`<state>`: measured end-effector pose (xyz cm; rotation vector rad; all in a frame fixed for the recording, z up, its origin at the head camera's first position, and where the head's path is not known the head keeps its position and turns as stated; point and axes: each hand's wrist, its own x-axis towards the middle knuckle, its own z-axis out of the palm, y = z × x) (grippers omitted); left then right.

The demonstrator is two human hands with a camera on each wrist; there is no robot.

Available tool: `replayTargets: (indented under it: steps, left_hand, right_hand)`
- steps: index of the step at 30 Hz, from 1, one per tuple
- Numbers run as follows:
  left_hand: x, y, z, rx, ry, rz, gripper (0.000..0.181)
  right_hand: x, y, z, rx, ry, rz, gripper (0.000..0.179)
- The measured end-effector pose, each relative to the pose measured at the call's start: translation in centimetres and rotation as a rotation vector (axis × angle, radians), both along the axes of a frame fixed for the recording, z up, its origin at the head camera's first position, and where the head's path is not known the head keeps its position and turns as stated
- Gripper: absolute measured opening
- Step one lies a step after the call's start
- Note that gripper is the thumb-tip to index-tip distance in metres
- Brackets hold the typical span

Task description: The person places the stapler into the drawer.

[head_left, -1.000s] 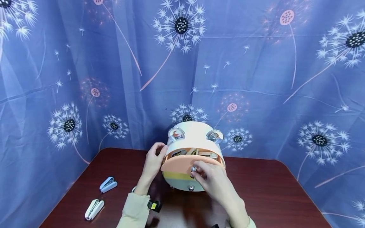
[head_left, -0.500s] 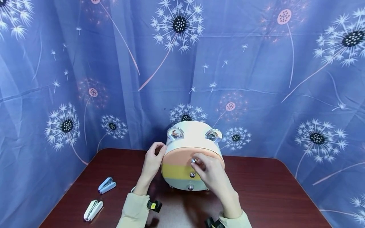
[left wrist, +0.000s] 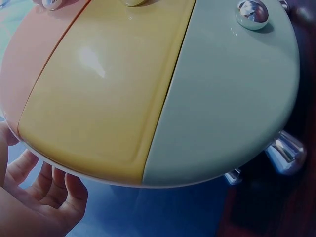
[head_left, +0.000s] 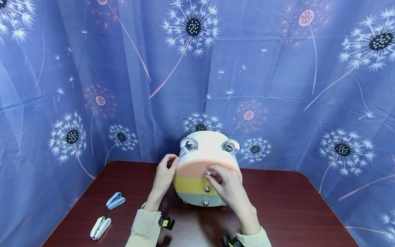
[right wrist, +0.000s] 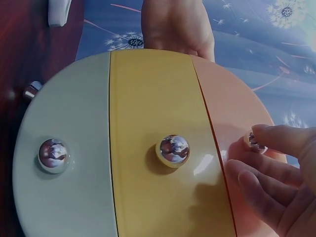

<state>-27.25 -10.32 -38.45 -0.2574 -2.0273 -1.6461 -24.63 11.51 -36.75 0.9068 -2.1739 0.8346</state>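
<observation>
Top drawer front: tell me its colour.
Plain peach. The top drawer front shows best in the head view, though the right hand covers part.

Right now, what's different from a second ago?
The top drawer has slid in, away from the person, and is now closed, hiding its contents. The right hand moved in with it, still pinching its knob. Unchanged: the left hand at the cabinet's side, the blue stapler and white stapler.

Your head view is bright, the white cabinet top (head_left: 211, 145) washed out at lower centre. Your left wrist view is dimmer, glare spotting the yellow panel (left wrist: 108, 94); your right wrist view brightens at upper right.
</observation>
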Motion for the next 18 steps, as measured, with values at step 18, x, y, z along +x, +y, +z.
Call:
replayTargets:
  steps: [18]
  left_hand:
    - [-2.4, -0.8, -2.6, -0.014, 0.011, 0.001, 0.025]
  right_hand:
    - [1.3, 4.1, 2.4, -0.173, -0.059, -0.033, 0.017]
